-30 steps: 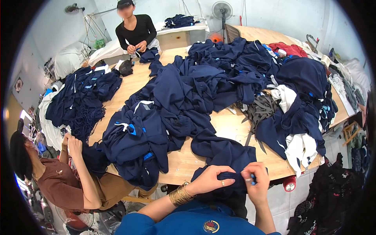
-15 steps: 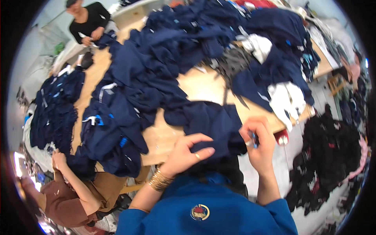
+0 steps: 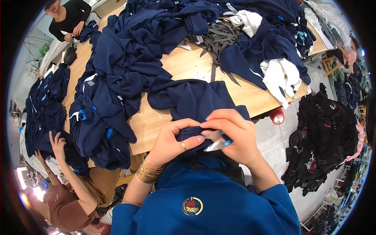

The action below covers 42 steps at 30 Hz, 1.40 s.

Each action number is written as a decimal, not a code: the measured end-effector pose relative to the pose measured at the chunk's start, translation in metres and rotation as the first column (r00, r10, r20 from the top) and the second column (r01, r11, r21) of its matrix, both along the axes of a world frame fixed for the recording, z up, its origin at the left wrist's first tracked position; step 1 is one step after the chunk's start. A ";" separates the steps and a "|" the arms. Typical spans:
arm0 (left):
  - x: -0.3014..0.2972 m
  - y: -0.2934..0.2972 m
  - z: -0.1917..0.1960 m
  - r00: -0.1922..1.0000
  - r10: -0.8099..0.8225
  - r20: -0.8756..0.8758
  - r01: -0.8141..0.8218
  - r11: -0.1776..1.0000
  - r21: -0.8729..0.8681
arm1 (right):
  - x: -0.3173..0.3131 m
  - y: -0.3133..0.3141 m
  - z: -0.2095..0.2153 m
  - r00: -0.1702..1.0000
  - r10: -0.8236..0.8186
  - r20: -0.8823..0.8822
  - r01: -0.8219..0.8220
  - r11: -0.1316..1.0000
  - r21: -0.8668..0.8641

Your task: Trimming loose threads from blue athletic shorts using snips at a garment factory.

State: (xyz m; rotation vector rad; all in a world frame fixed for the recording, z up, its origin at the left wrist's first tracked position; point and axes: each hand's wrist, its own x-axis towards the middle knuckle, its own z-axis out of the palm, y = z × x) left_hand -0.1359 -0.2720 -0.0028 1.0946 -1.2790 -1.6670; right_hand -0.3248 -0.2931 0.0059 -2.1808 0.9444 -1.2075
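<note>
A dark navy garment (image 3: 192, 100) lies on the wooden table (image 3: 188, 66) right in front of me, its near edge pulled up to my chest. My left hand (image 3: 172, 141), with a ring and gold bangles, pinches that gathered edge. My right hand (image 3: 235, 135) holds a small thread snipper with a blue handle (image 3: 216, 141) against the same edge, blades pointing left toward my left fingers. Both hands touch the cloth.
Heaps of navy garments (image 3: 117, 78) cover the table's left and far side, with white pieces (image 3: 282, 74) at the right. A person in brown (image 3: 66, 196) sits at lower left, another in black (image 3: 68, 19) at the far end. Black patterned cloth (image 3: 325, 133) is piled on the floor right.
My head has tilted further down, so the hands fill the middle of the view. Both hands have drawn the garment's edge closer to my chest; the snipper stays in my right hand.
</note>
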 end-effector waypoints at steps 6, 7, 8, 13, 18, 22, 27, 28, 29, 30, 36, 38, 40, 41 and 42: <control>0.002 -0.005 0.001 0.999 -0.017 0.028 0.016 0.999 0.046 | 0.002 -0.007 0.000 1.000 -0.022 0.017 0.019 0.984 0.179; 0.003 -0.007 0.000 1.000 -0.013 0.027 0.012 0.999 0.047 | 0.003 -0.009 0.000 0.991 -0.063 0.116 0.028 0.958 0.286; 0.005 -0.007 0.000 0.999 -0.005 0.041 0.002 0.998 0.063 | 0.002 -0.011 -0.003 0.972 -0.098 0.212 0.015 0.932 0.362; -0.002 -0.014 0.000 0.998 -0.062 0.006 0.061 0.997 0.049 | -0.004 -0.010 -0.001 1.000 -0.004 -0.023 0.005 0.999 0.045; 0.013 -0.005 -0.034 0.971 0.040 0.235 -0.018 0.995 -0.096 | 0.003 -0.003 -0.020 0.993 0.013 -0.118 -0.018 0.999 -0.041; 0.048 -0.014 -0.067 0.960 0.081 0.270 -0.038 0.986 -0.160 | 0.010 -0.003 -0.028 1.000 0.007 -0.010 -0.008 0.992 -0.126; 0.026 -0.008 -0.037 0.856 0.068 0.513 0.141 0.923 -0.358 | 0.011 -0.005 -0.035 0.998 -0.046 -0.037 0.037 0.976 -0.216; 0.026 -0.011 -0.039 0.856 0.048 0.516 0.166 0.918 -0.360 | 0.009 -0.005 -0.035 0.998 -0.043 -0.047 0.033 0.979 -0.202; 0.026 -0.013 -0.038 0.852 0.050 0.520 0.167 0.917 -0.362 | 0.008 -0.005 -0.034 0.998 -0.031 -0.058 0.020 0.982 -0.187; 0.024 -0.014 -0.036 0.849 0.055 0.525 0.165 0.917 -0.363 | 0.007 -0.006 -0.035 0.997 -0.035 -0.062 0.023 0.982 -0.185; 0.010 -0.018 -0.017 0.989 0.008 0.147 -0.018 0.997 0.070 | 0.007 -0.004 -0.048 0.992 -0.122 0.028 0.125 0.957 -0.263; 0.004 -0.016 -0.013 0.967 0.027 0.253 -0.033 0.999 0.018 | 0.008 -0.004 -0.055 0.989 -0.133 0.058 0.144 0.943 -0.299; -0.001 -0.014 -0.003 0.846 0.036 0.532 0.031 0.993 -0.117 | 0.010 -0.002 -0.059 0.985 -0.150 0.083 0.169 0.926 -0.336; 0.006 -0.016 -0.011 0.845 0.030 0.534 0.041 0.992 -0.120 | 0.012 0.000 -0.059 0.986 -0.138 0.089 0.160 0.928 -0.336; 0.023 -0.018 -0.030 0.814 0.024 0.580 0.159 0.952 -0.262 | 0.012 0.002 -0.058 0.988 -0.126 0.095 0.151 0.930 -0.335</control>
